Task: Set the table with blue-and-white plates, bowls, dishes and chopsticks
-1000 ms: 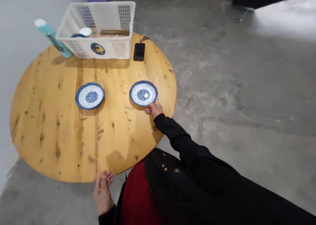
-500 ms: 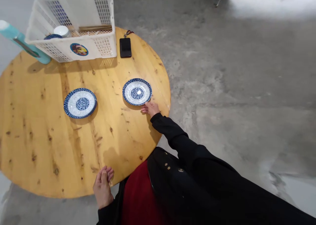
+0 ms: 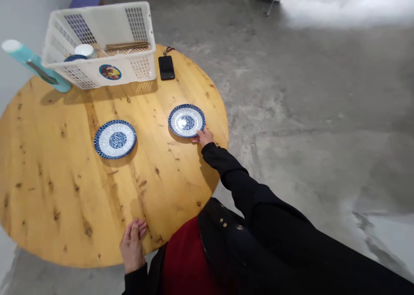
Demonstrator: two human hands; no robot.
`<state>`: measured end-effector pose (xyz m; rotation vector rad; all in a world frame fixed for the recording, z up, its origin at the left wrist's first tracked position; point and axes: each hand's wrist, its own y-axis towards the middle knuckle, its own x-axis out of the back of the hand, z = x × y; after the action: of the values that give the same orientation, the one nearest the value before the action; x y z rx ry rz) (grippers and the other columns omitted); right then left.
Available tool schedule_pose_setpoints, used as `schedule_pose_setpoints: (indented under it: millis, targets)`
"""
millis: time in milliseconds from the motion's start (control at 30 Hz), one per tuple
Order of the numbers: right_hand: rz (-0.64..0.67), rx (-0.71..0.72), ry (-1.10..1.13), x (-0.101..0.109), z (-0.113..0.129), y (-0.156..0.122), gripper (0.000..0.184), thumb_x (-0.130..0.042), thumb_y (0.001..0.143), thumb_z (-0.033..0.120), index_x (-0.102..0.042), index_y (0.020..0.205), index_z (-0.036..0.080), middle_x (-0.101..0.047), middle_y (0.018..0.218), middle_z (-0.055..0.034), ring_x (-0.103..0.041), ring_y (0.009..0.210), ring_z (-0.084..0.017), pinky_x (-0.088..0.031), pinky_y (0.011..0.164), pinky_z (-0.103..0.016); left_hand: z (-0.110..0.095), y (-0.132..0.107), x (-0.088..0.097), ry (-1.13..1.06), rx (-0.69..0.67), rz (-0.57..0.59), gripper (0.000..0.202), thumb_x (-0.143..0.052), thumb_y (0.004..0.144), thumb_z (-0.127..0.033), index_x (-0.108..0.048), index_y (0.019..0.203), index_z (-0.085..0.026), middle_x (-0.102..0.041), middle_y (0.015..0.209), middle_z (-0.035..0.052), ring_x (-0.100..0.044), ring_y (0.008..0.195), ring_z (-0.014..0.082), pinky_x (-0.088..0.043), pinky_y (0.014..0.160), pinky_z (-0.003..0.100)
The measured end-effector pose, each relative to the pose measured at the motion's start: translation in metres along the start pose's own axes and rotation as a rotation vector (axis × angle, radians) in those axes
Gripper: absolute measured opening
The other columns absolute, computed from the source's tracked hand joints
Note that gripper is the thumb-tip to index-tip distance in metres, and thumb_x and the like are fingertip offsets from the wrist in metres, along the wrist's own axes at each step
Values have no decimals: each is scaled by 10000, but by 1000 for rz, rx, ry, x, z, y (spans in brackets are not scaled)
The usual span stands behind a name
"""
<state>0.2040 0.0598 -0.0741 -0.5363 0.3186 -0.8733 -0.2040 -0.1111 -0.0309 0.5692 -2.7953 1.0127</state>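
My right hand (image 3: 203, 137) reaches across the round wooden table (image 3: 64, 191) and its fingers pinch the near rim of a blue-and-white patterned plate (image 3: 186, 120) that lies flat near the table's right edge. A second blue-and-white plate (image 3: 115, 139), which looks like a small stack, sits to the left of it. My left hand (image 3: 132, 244) rests on the table's near edge with its fingers lying loosely together, holding nothing.
A white plastic basket (image 3: 129, 66) stands at the back of the table with a white bowl (image 3: 84, 50), a blue dish and chopsticks (image 3: 126, 46) inside. A teal bottle (image 3: 35, 66) leans left of it. A black phone (image 3: 166, 67) lies to its right. Grey concrete floor lies around.
The view has shifted slightly. My right hand stays at the right plate's near rim, and my left hand stays at the table's edge.
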Motion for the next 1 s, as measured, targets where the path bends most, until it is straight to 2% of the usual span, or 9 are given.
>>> schedule_pose_setpoints:
  millis: [167, 233, 333, 433, 500, 600, 700, 800, 1000]
  targets:
    - [71, 37, 24, 4, -19, -29, 195, -624, 922, 221, -517, 770, 162, -636, 562, -4, -597, 442, -94, -527, 434, -176, -10, 14, -2, 22, 3, 17, 414, -734, 673, -435, -677, 942, -126, -745, 835, 80, -721, 757, 188, -589, 772, 349]
    - [150, 14, 3, 0, -34, -48, 181, -661, 886, 207, -528, 773, 160, -652, 580, -11, -607, 445, -97, -523, 434, -175, -25, 27, -6, 34, -35, 21, 385, -723, 682, -417, -680, 927, -123, -743, 828, 80, -717, 738, 185, -592, 755, 349]
    - [256, -21, -47, -10, -51, -66, 152, -677, 859, 199, -546, 794, 158, -658, 588, -11, -614, 440, -108, -507, 409, -176, -59, 51, -13, 51, -152, 4, 336, -700, 704, -396, -684, 903, -126, -740, 817, 73, -713, 723, 177, -593, 737, 341]
    - [172, 13, 5, -19, -50, -59, 162, -663, 885, 238, -522, 839, 172, -648, 596, 8, -601, 433, -97, -515, 415, -179, -87, 68, -21, 65, -291, -1, 338, -682, 739, -413, -695, 928, -133, -742, 839, 63, -717, 746, 165, -586, 744, 316]
    - [57, 48, 54, -19, -42, -42, 182, -633, 916, 278, -496, 845, 182, -635, 592, 16, -600, 435, -95, -525, 424, -181, -93, 72, -26, 62, -313, 19, 348, -681, 748, -425, -697, 943, -138, -743, 851, 62, -720, 757, 161, -581, 744, 303]
    - [-41, 77, 90, -17, -29, -17, 172, -609, 926, 271, -476, 853, 190, -609, 577, 31, -617, 450, -106, -541, 431, -186, -84, 70, -29, 47, -228, 55, 354, -696, 724, -421, -689, 930, -133, -741, 834, 67, -717, 742, 164, -579, 736, 307]
    - [-66, 85, 104, -16, -26, -1, 113, -586, 897, 167, -477, 878, 191, -591, 583, 50, -620, 449, -111, -560, 438, -203, -67, 67, -29, 30, -135, 70, 386, -710, 686, -431, -676, 921, -126, -737, 825, 76, -711, 728, 171, -580, 740, 327]
    - [-63, 97, 98, -17, -29, 4, 109, -553, 862, 104, -491, 894, 187, -601, 601, 44, -622, 446, -119, -571, 437, -222, -55, 67, -26, 35, -87, 56, 431, -724, 648, -458, -661, 915, -126, -732, 824, 83, -703, 715, 177, -575, 735, 341]
    - [-65, 80, 104, -17, -33, 7, 115, -547, 834, 105, -502, 911, 177, -600, 594, 44, -612, 434, -113, -587, 443, -225, -46, 65, -26, 71, -54, 55, 484, -717, 629, -490, -647, 943, -130, -729, 856, 91, -705, 744, 181, -567, 755, 339]
